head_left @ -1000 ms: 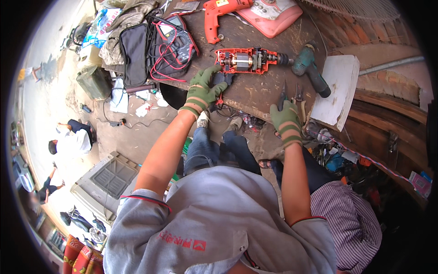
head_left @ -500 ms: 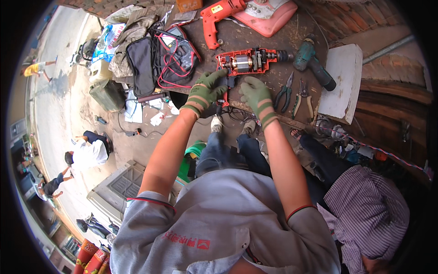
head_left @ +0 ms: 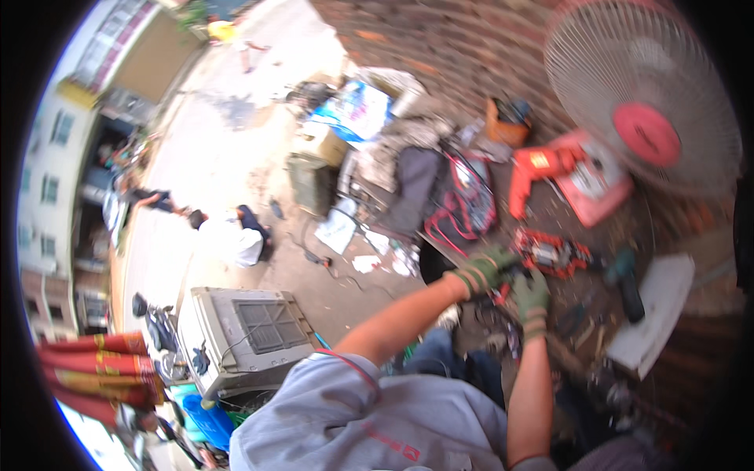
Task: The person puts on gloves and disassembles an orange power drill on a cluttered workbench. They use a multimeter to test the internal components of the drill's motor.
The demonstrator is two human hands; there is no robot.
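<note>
Outdoor repair spot, cluttered dark workbench [head_left: 691,235] against a brick wall, street behind. On the bench lies an opened red power tool [head_left: 554,253] with its motor innards exposed, right in front of the person. Left hand [head_left: 483,268], green glove, fingers curled onto the tool's near end; right hand [head_left: 532,294], also gloved, sits just beside it, fingers bent, whether it actually grips anything I cannot tell, frame is blurred. Tool looks rigid and fairly heavy, exposed windings likely delicate, so best taken by the plastic housing. Around it: teal drill [head_left: 624,276], orange drill [head_left: 538,174], red-and-black bag [head_left: 469,200], pink-hubbed fan [head_left: 642,98].
</note>
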